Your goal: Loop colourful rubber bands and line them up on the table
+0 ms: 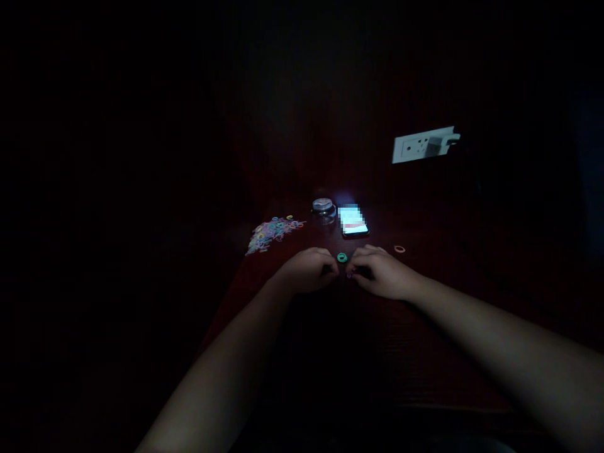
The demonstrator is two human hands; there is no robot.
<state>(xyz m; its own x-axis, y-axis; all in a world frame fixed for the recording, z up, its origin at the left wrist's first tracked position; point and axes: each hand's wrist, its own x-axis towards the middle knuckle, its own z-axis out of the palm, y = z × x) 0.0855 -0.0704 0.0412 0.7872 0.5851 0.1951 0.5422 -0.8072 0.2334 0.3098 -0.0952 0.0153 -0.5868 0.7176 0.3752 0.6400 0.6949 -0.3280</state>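
My left hand (309, 269) rests low over the dark red table, thumb and fingers pinched together. Whatever lies between those fingertips is too dark to make out. Facing it across a small gap, my right hand (384, 272) has its thumb and forefinger closed on a small purple rubber band (350, 274), only partly visible. A green ring-shaped band (339, 258) lies just beyond the gap between both hands. To the right of my right hand is a single orange rubber band (400, 252).
A heap of multicoloured rubber bands (274, 233) lies at the table's left side. Behind my hands stand a round clear container (323, 207) and a lit phone (353, 220). A wall socket (415, 148) with a plug is at the right. Surroundings are very dark.
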